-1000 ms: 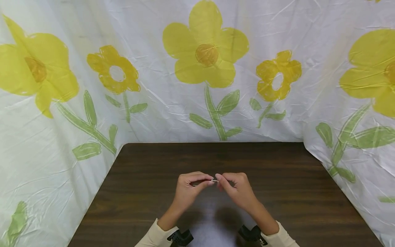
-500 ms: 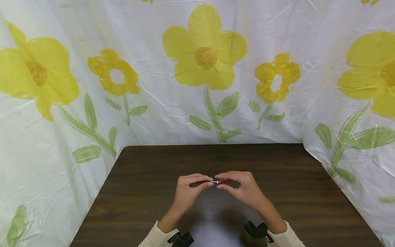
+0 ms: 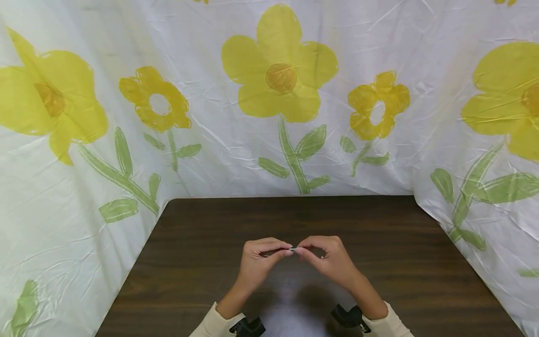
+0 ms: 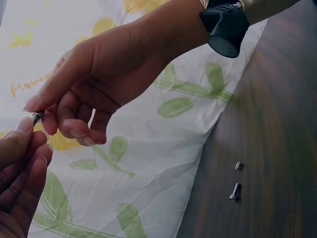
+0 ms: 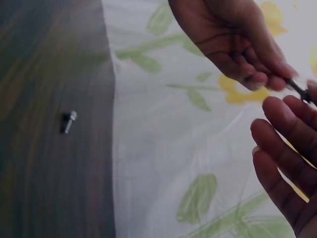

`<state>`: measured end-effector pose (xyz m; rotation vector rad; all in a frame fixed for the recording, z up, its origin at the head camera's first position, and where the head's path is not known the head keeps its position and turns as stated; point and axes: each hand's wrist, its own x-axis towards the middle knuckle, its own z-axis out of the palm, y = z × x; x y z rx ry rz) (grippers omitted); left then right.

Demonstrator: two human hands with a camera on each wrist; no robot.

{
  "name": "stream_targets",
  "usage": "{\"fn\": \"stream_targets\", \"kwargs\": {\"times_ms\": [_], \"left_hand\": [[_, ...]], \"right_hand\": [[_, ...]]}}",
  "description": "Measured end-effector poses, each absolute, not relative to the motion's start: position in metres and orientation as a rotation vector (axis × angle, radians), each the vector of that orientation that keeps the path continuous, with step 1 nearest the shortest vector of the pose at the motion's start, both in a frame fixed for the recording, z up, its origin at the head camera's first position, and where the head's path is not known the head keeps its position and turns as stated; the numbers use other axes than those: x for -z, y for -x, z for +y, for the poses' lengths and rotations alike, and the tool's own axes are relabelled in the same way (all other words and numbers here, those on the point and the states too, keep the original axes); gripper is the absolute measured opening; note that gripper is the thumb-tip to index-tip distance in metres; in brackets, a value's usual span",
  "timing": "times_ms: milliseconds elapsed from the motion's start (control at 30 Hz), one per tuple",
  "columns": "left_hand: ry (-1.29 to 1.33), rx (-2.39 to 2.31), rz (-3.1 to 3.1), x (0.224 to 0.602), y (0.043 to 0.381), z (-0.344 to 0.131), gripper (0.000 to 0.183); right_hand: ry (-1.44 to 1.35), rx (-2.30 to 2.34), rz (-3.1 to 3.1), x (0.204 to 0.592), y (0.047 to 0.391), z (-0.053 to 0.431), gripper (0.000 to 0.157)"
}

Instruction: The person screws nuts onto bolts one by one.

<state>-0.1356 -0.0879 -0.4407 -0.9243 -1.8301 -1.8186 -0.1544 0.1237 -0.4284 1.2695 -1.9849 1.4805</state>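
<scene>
Over the dark table (image 3: 189, 224), near mid-width, both hands meet at a bolt (image 3: 292, 249), held clear of the surface with their shadows below. Left hand (image 3: 256, 262): thumb and index pinching the shank from one side. Right hand (image 3: 330, 260): thumb and index pinched at the other end, remaining fingers apart and fairly straight in the right wrist view. Elbows-in, fingertip-to-fingertip hold looks chosen for fine control: left likely steadies, right likely handles the end. Raised position probably leaves room for the fingers to work around something this small.

Loose hardware lies on the table: left wrist view has a spare bolt (image 4: 235, 192) with a small round piece (image 4: 238, 165) just beside it; right wrist view has a screw (image 5: 69, 121). Likely left within easy reach on purpose. Can't tell whether the screw is one of the pieces in the other view.

Hard to make out: fingertips cover most of the bolt; a dark, wider bit shows at the right hand's end, but nut or head is unclear. Right fingertips run off the edge of the right wrist view; left hand is cropped in its own view. From the head, loose pieces are mere glints behind the fingers. Flowered cloth (image 3: 202, 56) backs everything.
</scene>
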Motion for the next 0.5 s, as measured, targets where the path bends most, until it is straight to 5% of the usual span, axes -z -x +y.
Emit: {"fn": "stream_targets", "kwargs": {"times_ms": [400, 500], "left_hand": [[0.922, 1.797, -1.838, 0.4401, 0.1346, -0.0870, 0.011], [0.917, 1.798, -1.840, 0.4400, 0.1353, -0.0878, 0.010]], "right_hand": [[-1.104, -1.538, -2.108, 0.4318, 0.1482, 0.1157, 0.043], [-1.120, -1.541, -2.104, 0.4294, 0.1496, 0.1185, 0.036]]}}
